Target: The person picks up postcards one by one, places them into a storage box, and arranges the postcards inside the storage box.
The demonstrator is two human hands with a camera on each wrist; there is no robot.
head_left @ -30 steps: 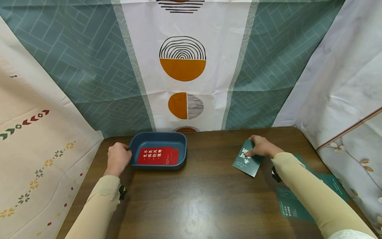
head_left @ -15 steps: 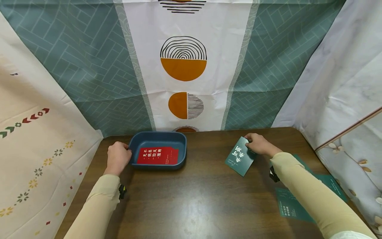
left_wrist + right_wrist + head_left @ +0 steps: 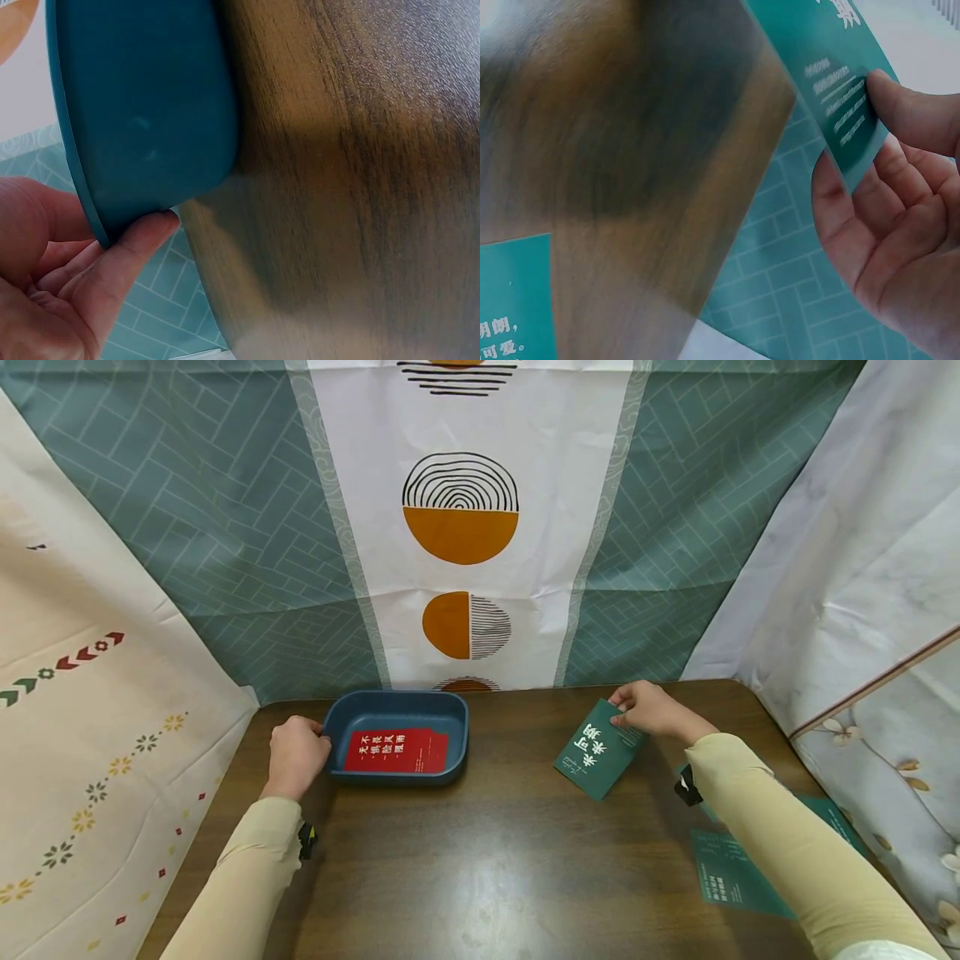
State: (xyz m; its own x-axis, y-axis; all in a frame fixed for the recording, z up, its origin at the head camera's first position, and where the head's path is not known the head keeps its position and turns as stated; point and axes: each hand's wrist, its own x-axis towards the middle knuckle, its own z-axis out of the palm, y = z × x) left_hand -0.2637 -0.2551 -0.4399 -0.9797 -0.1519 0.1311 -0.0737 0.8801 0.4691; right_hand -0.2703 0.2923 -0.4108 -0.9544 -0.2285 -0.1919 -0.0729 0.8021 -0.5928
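A dark blue tray (image 3: 397, 700) stands at the back left of the table, with red cards (image 3: 396, 752) lying inside it. My left hand (image 3: 295, 752) pinches the tray's left rim; in the left wrist view the thumb is on one side of the tray wall (image 3: 142, 97) and fingers on the other. My right hand (image 3: 652, 708) holds a green card (image 3: 598, 752) with white writing by its upper right end. From the right wrist view, the thumb presses the printed face of the card (image 3: 832, 90) and the fingers lie behind it.
More green cards (image 3: 738, 872) lie on the right side of the brown wooden table (image 3: 480, 852), partly hidden under my right forearm. Patterned cloth (image 3: 457, 635) hangs behind the table and along both sides.
My right hand has drawn the green card slightly left and raised it, turning its printed face more into view. The left hand and tray have stayed in place.
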